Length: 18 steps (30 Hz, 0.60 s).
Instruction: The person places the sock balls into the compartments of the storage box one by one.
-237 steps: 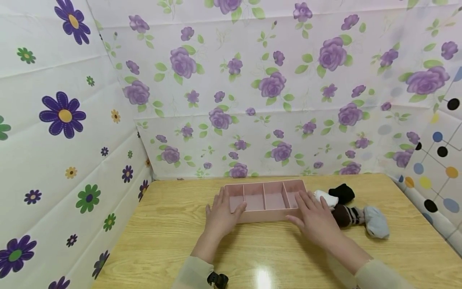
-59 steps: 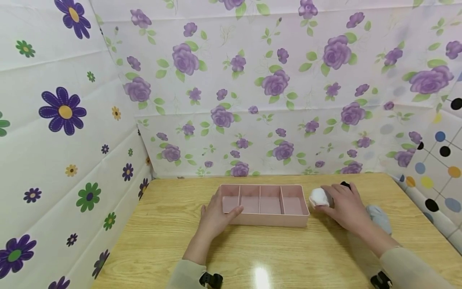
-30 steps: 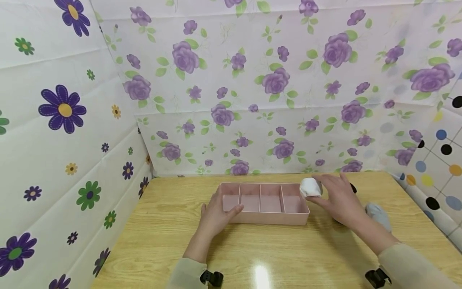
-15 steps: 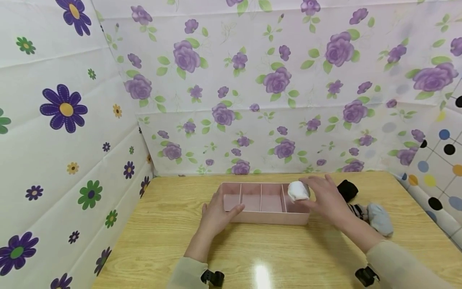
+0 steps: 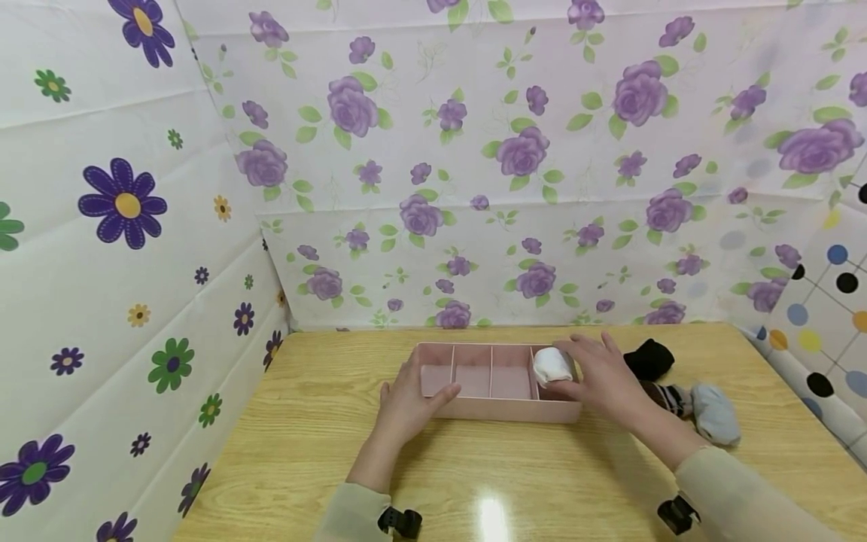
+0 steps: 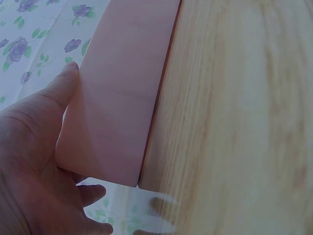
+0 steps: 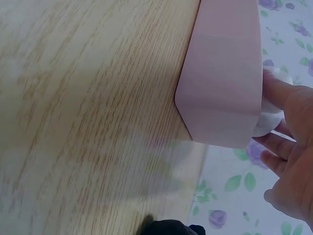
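A pink box with dividers making several compartments in a row lies lengthwise on the table. My left hand holds its left end, thumb over the front rim and fingers along the end wall. In the left wrist view, the thumb lies at the rim of the box. My right hand pinches a white rolled-up sock between thumb and fingers at the rightmost compartment. In the right wrist view, the white sock shows partly above the box rim, its lower part hidden by the wall.
Right of the box lie a black rolled sock, a dark striped sock partly behind my right hand, and a light grey sock. A flowered cloth wall stands behind the wooden table.
My right hand has taken the white sock from beside the box, lifted it and carried it left into the rightmost compartment. My left hand stays at the box's left end.
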Each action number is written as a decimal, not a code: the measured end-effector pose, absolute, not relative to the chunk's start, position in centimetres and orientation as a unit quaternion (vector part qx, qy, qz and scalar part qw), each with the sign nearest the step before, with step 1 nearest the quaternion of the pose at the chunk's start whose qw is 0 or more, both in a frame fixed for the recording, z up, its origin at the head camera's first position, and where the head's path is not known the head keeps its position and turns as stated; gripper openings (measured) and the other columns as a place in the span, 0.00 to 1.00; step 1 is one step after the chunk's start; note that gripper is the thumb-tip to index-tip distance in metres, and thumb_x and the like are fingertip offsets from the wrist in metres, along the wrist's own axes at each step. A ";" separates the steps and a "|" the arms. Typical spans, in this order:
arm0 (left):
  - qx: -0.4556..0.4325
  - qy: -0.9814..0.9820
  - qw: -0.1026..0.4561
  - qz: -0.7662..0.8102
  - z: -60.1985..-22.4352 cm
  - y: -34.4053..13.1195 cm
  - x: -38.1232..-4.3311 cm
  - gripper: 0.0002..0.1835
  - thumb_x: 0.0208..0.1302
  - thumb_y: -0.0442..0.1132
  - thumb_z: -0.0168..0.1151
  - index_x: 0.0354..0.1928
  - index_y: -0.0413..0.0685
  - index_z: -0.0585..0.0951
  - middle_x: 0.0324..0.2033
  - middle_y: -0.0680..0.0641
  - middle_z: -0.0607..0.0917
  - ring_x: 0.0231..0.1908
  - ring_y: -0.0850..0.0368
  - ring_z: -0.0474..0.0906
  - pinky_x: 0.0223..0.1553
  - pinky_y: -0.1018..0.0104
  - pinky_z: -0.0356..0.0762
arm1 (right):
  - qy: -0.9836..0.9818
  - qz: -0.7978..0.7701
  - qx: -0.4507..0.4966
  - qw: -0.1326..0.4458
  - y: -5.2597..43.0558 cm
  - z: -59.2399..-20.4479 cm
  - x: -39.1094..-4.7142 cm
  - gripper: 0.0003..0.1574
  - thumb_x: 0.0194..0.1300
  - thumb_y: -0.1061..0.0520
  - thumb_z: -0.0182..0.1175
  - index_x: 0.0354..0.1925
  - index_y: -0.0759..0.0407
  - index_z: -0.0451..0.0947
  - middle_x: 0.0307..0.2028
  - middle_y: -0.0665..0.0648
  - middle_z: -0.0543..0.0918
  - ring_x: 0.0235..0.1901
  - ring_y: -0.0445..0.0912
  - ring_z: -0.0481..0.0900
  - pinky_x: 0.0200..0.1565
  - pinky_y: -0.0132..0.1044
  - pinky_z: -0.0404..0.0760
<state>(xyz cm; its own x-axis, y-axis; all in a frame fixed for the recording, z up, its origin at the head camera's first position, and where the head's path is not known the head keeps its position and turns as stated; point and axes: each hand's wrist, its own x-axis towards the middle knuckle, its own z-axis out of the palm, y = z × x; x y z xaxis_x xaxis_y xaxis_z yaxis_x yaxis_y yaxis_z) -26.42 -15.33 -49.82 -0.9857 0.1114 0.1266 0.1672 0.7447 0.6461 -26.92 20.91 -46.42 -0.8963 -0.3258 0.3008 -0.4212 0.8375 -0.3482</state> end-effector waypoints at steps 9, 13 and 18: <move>-0.076 -0.934 0.041 -0.347 -49.9 -15.3 -26.4 0.64 0.71 0.74 0.67 0.91 0.45 0.48 0.85 0.37 0.60 0.82 0.34 0.59 0.77 0.19 0.42 | -0.952 0.223 0.197 0.070 21.3 -46.0 -26.5 0.50 0.70 0.40 0.78 0.80 0.59 0.73 0.75 0.68 0.77 0.80 0.69 0.62 0.80 0.73 0.41; -0.076 -0.933 0.042 -0.349 -49.9 -15.3 -26.4 0.64 0.71 0.73 0.68 0.90 0.44 0.48 0.85 0.36 0.61 0.82 0.35 0.59 0.77 0.19 0.42 | -0.951 0.231 0.195 0.066 21.8 -45.5 -26.0 0.53 0.70 0.38 0.77 0.81 0.59 0.70 0.76 0.69 0.75 0.81 0.69 0.60 0.81 0.71 0.39; -0.076 -0.933 0.045 -0.349 -49.8 -15.3 -26.4 0.64 0.70 0.73 0.68 0.90 0.44 0.49 0.85 0.36 0.62 0.82 0.35 0.59 0.77 0.18 0.43 | -0.951 0.229 0.191 0.078 22.7 -45.3 -25.6 0.54 0.71 0.37 0.76 0.81 0.60 0.70 0.76 0.70 0.74 0.81 0.69 0.61 0.81 0.71 0.40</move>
<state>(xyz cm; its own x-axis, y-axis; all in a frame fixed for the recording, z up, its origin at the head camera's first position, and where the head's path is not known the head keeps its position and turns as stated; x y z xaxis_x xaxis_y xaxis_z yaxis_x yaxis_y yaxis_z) -26.43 -15.28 -49.83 -0.9845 0.1092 0.1374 0.1726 0.7448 0.6446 -25.61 22.68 -45.34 -0.9148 -0.3283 0.2354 -0.3995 0.8216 -0.4066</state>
